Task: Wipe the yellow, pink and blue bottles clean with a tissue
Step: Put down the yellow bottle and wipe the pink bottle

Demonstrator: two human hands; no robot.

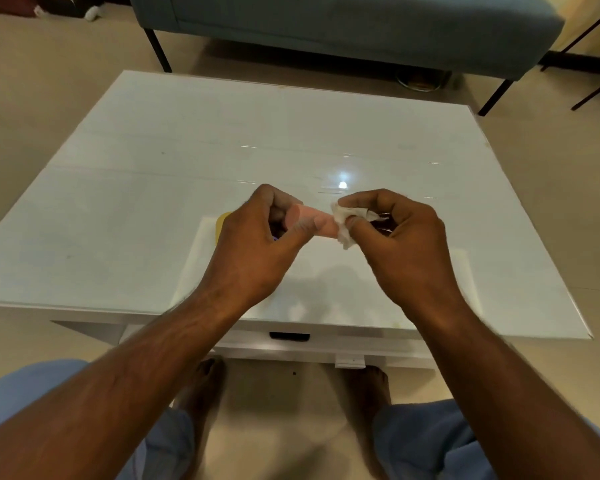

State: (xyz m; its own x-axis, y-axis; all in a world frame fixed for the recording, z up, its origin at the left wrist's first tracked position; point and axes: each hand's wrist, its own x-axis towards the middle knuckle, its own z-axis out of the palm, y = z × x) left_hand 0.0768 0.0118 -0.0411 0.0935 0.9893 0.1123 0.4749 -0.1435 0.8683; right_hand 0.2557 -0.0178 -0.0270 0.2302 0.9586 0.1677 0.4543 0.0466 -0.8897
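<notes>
The small pink plastic bottle (307, 218) lay sideways above the glossy white tabletop (125, 188), gripped in the curled fingers of the left hand (257, 244). At its 3 o'clock end, the right hand (400, 244) pinched a crumpled white tissue (345, 223) against it. A yellow bottle (221, 225) peeked out at 9 o'clock, mostly hidden. At 12 o'clock stood a grey-blue sofa (343, 26).

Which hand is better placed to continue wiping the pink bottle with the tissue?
The right hand. It already pinches the tissue against the end of the pink bottle, while the left hand grips the bottle's other end, so it likely must keep steadying it.
</notes>
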